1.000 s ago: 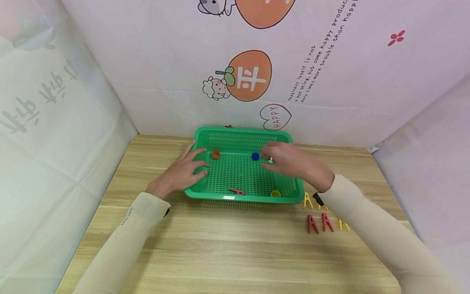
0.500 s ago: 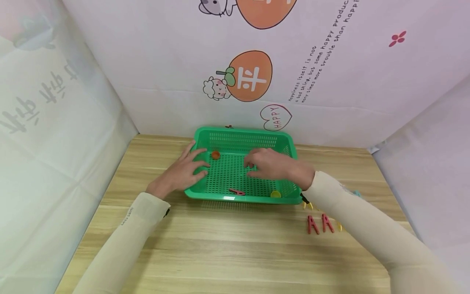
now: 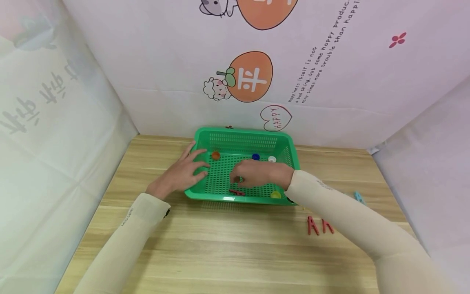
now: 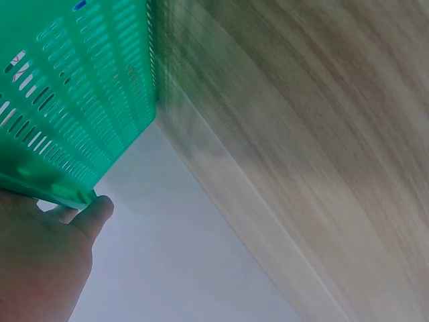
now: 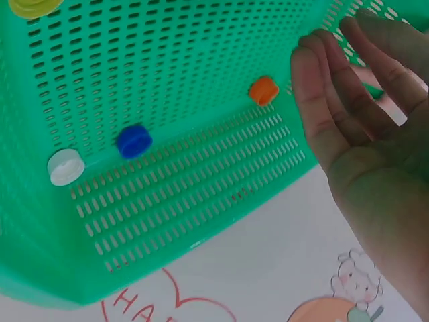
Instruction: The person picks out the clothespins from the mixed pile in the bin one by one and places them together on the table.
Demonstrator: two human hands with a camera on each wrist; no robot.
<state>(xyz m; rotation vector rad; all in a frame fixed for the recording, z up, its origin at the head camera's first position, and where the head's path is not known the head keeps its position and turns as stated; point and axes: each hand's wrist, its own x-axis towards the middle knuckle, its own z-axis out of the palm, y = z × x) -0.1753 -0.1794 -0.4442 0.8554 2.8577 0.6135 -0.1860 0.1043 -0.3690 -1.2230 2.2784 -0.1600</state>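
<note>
A green perforated basket stands on the table. My left hand rests over its left rim with spread fingers; in the left wrist view one digit lies along the outer rim. Inside the basket, my right hand hovers with bent, relaxed fingers close above a red clothespin near the front wall. Nothing shows between those fingers in the right wrist view. Also in the basket are an orange cap, a blue cap, a white cap and a yellow cap.
On the table right of the basket lie two red clothespins, the left one fully visible and the other partly under the right sleeve. Farther right is a light blue clothespin. A printed white cloth wall rises behind the basket.
My right hand has moved left and nearer the front wall, from beside the white cap to over the red clothespin. The right sleeve now hides the yellow clothespins. The left hand stays put.
</note>
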